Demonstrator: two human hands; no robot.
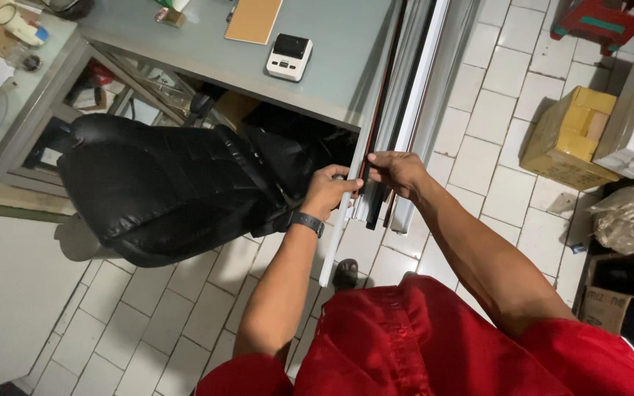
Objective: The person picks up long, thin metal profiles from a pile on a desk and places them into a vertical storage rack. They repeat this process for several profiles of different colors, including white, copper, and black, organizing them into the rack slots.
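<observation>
A bundle of long metal rails (412,81), white, grey and dark, lies along the right edge of a grey table (332,51) and sticks out past its near end. My left hand (329,189), with a dark watch on the wrist, pinches a thin white strip (334,246) that hangs lower than the rest of the bundle. My right hand (398,172) grips the near ends of the rails from above. Both arms reach forward over my red shorts (405,345).
A black padded office chair (163,183) stands left of my hands, under the table edge. On the table lie a small white device (289,56) and a tan notebook (253,20). Cardboard boxes (570,139) sit at right on the white tiled floor (170,315).
</observation>
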